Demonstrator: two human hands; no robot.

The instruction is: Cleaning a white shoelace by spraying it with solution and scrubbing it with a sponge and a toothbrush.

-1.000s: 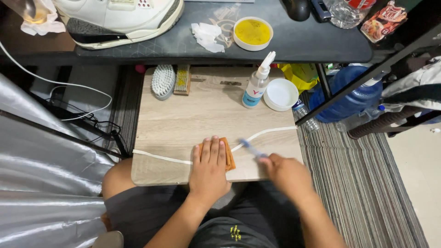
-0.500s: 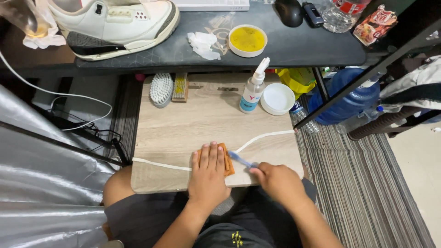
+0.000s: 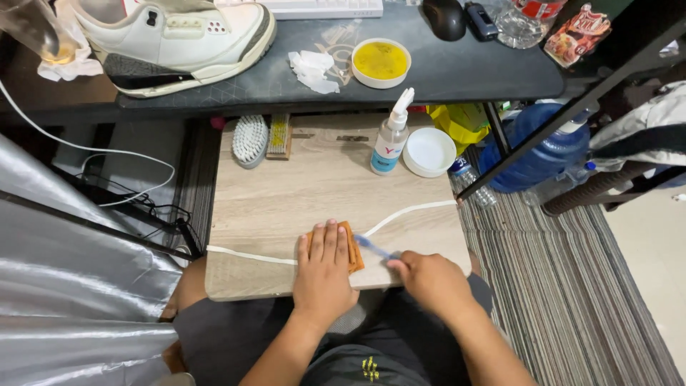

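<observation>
Pale wooden worktop (image 3: 286, 193): left hand (image 3: 325, 268), fingers flat together, pins orange cloth (image 3: 354, 246) over white shoelace (image 3: 411, 212); right hand (image 3: 429, 280) pinches blue brush (image 3: 373, 247), scrubbing.

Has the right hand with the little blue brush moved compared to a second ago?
Yes. The right hand has slid left along the wooden board, closing on the left hand that presses the orange cloth over the white lace.

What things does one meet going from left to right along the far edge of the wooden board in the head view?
White brush → small wooden brush → spray bottle → white lid.
</observation>
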